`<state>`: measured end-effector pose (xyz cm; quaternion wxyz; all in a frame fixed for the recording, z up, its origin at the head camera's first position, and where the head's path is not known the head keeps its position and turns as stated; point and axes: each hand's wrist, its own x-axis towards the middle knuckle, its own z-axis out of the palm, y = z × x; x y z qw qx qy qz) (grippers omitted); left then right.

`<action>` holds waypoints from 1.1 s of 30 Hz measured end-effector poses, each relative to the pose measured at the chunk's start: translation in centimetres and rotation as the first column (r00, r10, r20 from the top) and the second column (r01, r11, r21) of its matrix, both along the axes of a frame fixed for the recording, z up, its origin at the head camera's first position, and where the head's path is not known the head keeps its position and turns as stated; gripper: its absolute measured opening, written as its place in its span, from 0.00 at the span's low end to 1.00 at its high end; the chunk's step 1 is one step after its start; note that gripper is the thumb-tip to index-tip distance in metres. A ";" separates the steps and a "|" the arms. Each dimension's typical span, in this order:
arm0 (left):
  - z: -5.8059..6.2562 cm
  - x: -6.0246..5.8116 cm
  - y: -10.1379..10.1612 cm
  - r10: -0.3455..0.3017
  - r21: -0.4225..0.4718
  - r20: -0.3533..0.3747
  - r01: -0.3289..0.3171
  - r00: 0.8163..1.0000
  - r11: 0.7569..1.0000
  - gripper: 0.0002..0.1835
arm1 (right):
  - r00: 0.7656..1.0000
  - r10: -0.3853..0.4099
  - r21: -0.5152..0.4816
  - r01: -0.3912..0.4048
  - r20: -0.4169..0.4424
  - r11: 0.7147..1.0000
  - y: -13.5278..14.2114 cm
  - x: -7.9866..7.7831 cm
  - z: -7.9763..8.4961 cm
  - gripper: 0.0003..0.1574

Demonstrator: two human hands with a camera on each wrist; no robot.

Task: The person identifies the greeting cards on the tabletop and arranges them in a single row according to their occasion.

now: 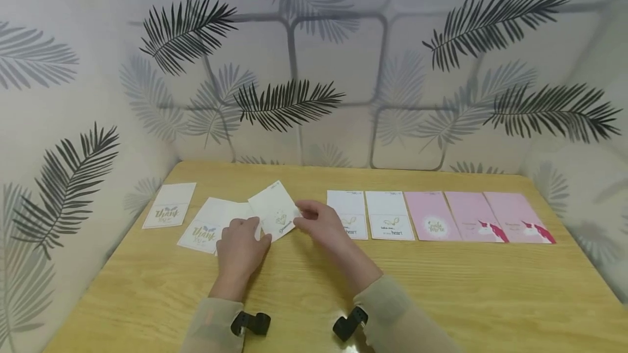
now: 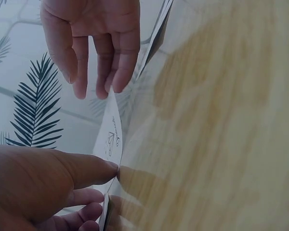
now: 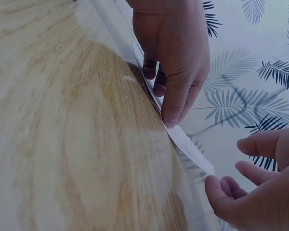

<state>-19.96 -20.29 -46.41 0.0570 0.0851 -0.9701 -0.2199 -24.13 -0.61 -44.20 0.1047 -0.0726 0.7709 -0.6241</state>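
A: Condition of both hands, with the clock centred on the held card in the head view?

B: Both grasp one white card (image 1: 271,199) printed with a diamond, over the table (image 1: 304,293). The left hand (image 1: 240,244), between 7 and 8 o'clock, pinches its lower edge; the right hand (image 1: 321,222), between 3 and 4, pinches its right-hand corner.

A: What do the wrist views add?

B: The left one shows the card nearly edge-on and bowed, the left thumb against its printed side. The right one shows the left thumb and forefinger together on it and the far tip at the right fingertips.

A: And the head view alone?

B: Two "thank" cards (image 1: 177,194) around 9 o'clock; at 3 o'clock, a row of two white heart cards (image 1: 387,204) and three pink cards (image 1: 510,206). The right hand partly covers the nearest.

A: Surface and room?

B: The tabletop is yellowish, wood-grained, with glare towards 5 o'clock. The wall (image 1: 338,64) at 12 is pale, patterned with dark and grey fronds over a rounded lattice.
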 end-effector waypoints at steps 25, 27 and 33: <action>1.6 0.3 0.0 -0.005 0.185 -0.057 0.015 0.998 0.983 0.27 | 0.997 -0.059 -0.101 0.064 0.054 0.993 0.0 0.5 0.0 0.31; 1.8 0.4 0.1 -0.007 0.212 -0.064 0.021 0.998 0.977 0.27 | 0.997 -0.061 -0.116 0.067 0.056 0.991 0.1 0.6 -0.1 0.31; 2.0 -0.1 0.8 -0.019 0.229 -0.101 0.041 0.995 0.973 0.26 | 0.996 -0.079 -0.136 0.085 0.050 0.987 0.8 0.8 0.1 0.32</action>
